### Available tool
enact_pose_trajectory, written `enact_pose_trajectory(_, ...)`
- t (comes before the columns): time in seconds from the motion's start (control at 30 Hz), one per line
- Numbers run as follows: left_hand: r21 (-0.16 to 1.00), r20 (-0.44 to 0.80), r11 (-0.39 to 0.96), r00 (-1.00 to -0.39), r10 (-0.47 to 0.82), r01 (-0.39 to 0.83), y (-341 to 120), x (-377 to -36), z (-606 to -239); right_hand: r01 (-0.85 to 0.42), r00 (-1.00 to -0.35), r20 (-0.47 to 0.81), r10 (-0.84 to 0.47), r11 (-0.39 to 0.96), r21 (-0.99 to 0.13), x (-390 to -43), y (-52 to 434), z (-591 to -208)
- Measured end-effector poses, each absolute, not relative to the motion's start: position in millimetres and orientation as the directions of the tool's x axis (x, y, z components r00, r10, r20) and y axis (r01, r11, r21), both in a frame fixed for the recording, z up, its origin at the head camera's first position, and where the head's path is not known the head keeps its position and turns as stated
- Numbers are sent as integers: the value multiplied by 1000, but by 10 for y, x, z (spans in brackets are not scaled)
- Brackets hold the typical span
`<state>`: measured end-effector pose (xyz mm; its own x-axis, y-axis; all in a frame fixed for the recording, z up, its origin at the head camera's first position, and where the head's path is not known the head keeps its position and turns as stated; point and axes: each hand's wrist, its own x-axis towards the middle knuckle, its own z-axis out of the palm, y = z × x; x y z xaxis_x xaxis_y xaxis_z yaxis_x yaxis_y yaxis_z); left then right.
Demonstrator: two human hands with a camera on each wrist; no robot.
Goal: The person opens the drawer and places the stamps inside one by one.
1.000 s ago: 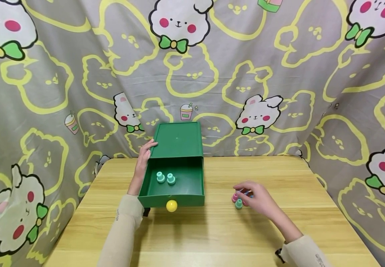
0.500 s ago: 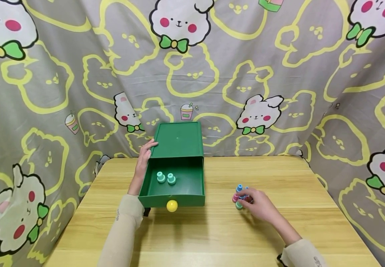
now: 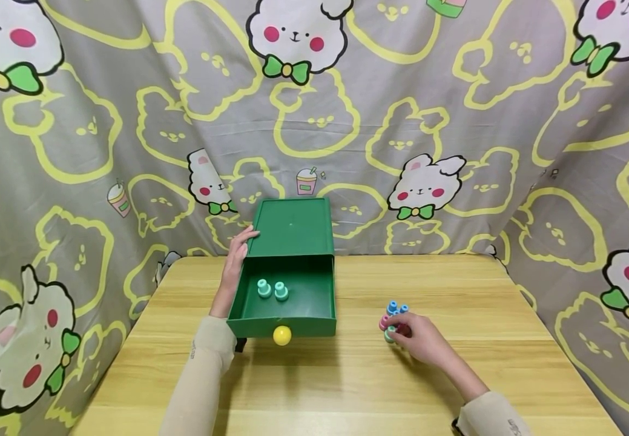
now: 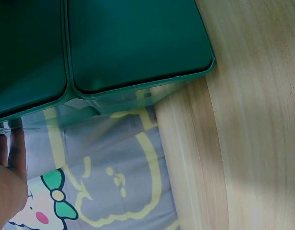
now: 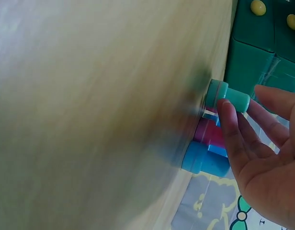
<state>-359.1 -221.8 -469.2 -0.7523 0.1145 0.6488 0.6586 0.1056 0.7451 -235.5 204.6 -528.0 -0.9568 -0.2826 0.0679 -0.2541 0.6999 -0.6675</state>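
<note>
Behind the wooden desk hangs a grey curtain printed with cartoon animals, and on the desk, left of centre, stands a green drawer box. Its drawer is pulled out toward the person, with a yellow round knob on its front and two mint-green pegs standing upright inside. The left hand rests against the left side of the box, fingers straight and relaxed, gripping nothing. To the right of the drawer, well apart from it, a small cluster of pegs stands on the desk: blue ones at the back, a pink one and a mint-green one in front. The right hand touches this cluster from the near side, and its fingers are loosely curved about the mint-green peg without a firm pinch showing.
</note>
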Motion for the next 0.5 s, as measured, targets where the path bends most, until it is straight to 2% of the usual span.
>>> enact_pose_trajectory(0.5,758,633,110,-766,111,642,-2217,-3596,-4697,-265,-959,90,-270,729,-631,-2379,2011,-5317)
